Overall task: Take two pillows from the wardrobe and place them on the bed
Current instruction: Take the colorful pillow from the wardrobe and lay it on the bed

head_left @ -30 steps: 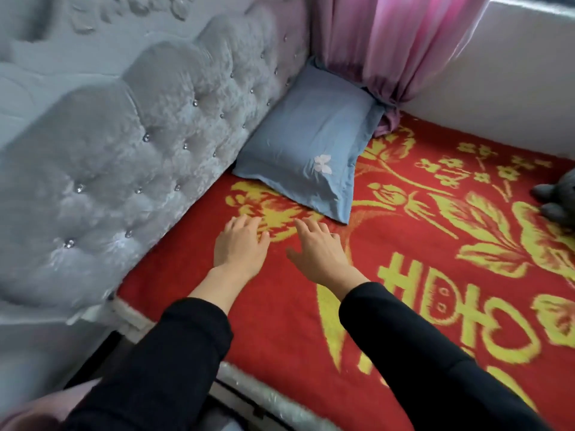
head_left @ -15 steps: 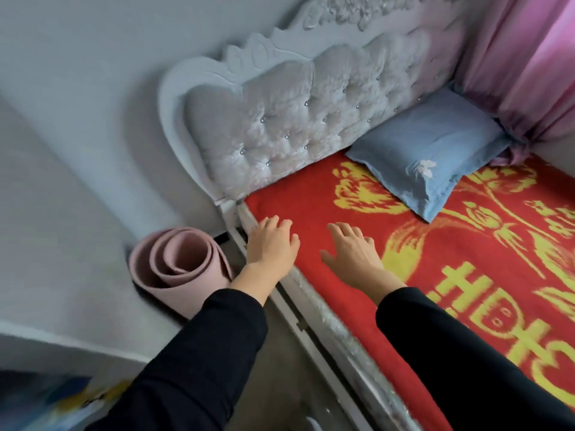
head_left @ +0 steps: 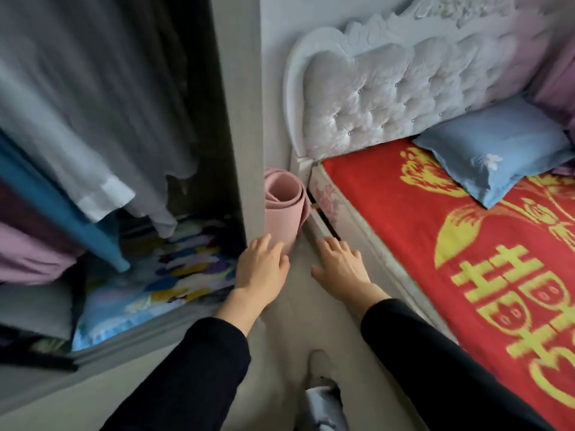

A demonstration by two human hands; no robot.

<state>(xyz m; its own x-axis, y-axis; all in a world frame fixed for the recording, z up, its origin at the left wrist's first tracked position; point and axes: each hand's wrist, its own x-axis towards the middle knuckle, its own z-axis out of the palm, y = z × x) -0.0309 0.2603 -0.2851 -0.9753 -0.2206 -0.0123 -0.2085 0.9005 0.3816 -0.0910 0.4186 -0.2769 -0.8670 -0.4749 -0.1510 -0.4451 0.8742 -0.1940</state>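
A blue pillow (head_left: 491, 154) lies on the bed (head_left: 404, 219), against the tufted headboard at the far right. The bed has a red cover with yellow patterns. On the left stands the open wardrobe (head_left: 230, 119), with a colourful patterned bundle (head_left: 174, 269) on its floor; I cannot tell whether it is a pillow. My left hand (head_left: 259, 269) and my right hand (head_left: 340, 269) are held out, palms down, over the floor between wardrobe and bed. Both hold nothing, and their fingers are apart.
Clothes (head_left: 93, 119) hang in the wardrobe: grey, blue and purple garments. A rolled pink mat (head_left: 284, 206) stands between the wardrobe side and the bed corner. A padded white headboard (head_left: 404, 91) backs the bed. My shoe (head_left: 320, 384) shows on the grey floor below.
My view has swung left from the bed to the wardrobe. Both hands have come off the red cover and now hover over the floor beside the bed.
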